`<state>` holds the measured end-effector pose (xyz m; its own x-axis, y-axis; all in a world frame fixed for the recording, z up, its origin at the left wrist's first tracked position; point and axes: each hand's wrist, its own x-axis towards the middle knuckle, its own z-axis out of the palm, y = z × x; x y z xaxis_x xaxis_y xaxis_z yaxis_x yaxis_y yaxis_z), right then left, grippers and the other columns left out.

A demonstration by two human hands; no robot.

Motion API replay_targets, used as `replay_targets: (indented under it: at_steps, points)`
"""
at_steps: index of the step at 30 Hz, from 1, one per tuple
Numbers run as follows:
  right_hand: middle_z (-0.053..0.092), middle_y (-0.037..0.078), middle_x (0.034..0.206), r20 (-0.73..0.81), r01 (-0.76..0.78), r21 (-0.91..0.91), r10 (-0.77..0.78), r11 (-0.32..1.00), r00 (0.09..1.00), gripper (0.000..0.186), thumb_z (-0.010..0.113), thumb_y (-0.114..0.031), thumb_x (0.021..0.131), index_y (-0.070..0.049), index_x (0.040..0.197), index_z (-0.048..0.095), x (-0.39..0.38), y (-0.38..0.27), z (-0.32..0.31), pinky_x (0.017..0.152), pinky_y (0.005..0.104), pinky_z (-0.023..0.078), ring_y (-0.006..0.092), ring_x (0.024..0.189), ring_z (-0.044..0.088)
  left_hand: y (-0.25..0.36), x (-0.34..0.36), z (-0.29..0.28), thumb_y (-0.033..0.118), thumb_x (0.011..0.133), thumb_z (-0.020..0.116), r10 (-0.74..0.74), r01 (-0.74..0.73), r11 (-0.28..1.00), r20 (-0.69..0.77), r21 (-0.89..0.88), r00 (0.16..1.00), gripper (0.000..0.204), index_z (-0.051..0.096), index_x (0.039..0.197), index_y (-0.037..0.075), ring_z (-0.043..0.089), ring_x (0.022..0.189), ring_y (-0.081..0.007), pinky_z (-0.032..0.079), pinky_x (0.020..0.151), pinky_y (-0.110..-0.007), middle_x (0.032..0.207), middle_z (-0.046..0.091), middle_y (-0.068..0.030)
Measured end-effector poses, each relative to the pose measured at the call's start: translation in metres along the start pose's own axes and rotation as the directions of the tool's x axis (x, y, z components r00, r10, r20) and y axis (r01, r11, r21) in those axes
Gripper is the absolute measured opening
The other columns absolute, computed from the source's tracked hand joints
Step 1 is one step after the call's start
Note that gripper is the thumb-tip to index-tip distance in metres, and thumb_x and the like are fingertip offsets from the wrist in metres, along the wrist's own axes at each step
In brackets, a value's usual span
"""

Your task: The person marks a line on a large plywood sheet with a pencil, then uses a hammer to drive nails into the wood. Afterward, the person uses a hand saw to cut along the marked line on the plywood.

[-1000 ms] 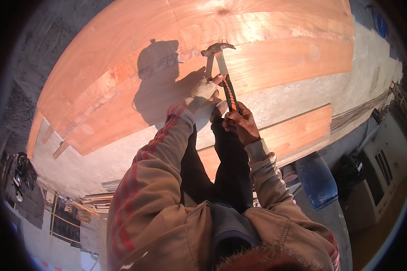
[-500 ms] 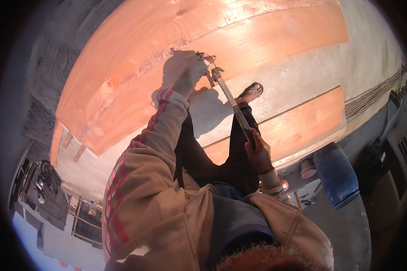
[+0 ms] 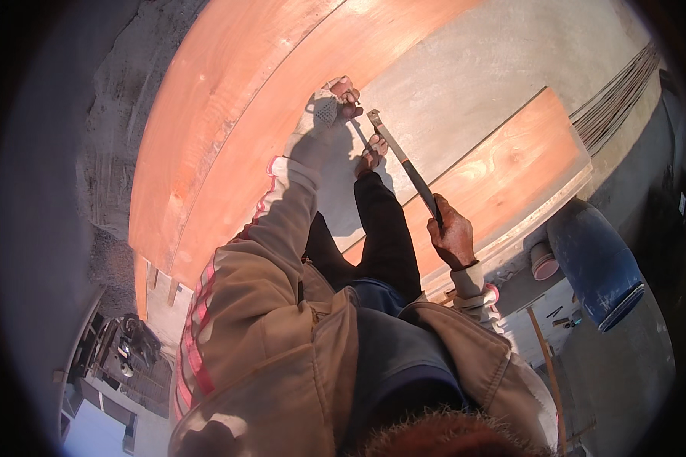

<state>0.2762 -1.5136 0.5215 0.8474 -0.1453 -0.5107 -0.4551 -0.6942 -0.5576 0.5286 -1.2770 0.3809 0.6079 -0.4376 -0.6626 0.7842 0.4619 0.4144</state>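
Above the grey floor (image 3: 472,84), the right hand (image 3: 454,234) grips a hammer (image 3: 407,164).

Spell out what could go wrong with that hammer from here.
The head of the hammer, held in the right hand, appears close to the left hand, so a stray blow might catch the left fingers.

The right foot shows near the hammer head too; a slip or drop could perhaps hurt it.
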Motion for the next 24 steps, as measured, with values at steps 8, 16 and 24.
replay_targets:
  at_steps: [8,16,24]
  points:
    - [0.07,0.022,0.087,0.016,-0.276,0.137,0.276,0.951,0.961,0.042,0.062,-0.018,0.087,-0.009,0.129,0.061,0.009,0.071,-0.052,0.067,0.053,0.055,0.0442,0.078,0.07,0.021,0.05,0.148,0.022,0.1,0.069,0.184,-0.191,0.981,0.167,0.026,0.969,0.017,0.061,0.096,0.007,0.069,0.066,-0.0202,0.061,0.063,-0.04,0.086,0.067,-0.0109]
    - [0.061,0.001,0.081,0.356,-0.572,0.605,0.455,0.553,0.816,0.031,0.063,-0.008,0.094,0.0,0.123,0.06,0.096,0.06,-0.123,0.051,0.0258,0.052,0.0091,0.062,0.058,0.071,0.148,0.172,0.015,0.099,0.069,-0.17,0.168,0.985,0.093,0.027,0.981,0.014,0.06,0.104,0.006,0.073,0.077,-0.0296,0.064,0.071,-0.044,0.093,0.07,-0.0138]
    - [0.062,0.005,0.079,0.264,-0.481,0.542,0.404,0.689,0.876,0.039,0.063,-0.012,0.092,0.006,0.126,0.061,0.226,0.021,-0.218,0.05,0.0265,0.048,0.0122,0.058,0.06,0.102,0.213,0.176,0.015,0.101,0.064,-0.187,0.167,0.973,0.12,0.158,0.975,0.013,0.061,0.11,0.005,0.062,0.065,-0.0155,0.052,0.056,-0.032,0.091,0.068,-0.0094]
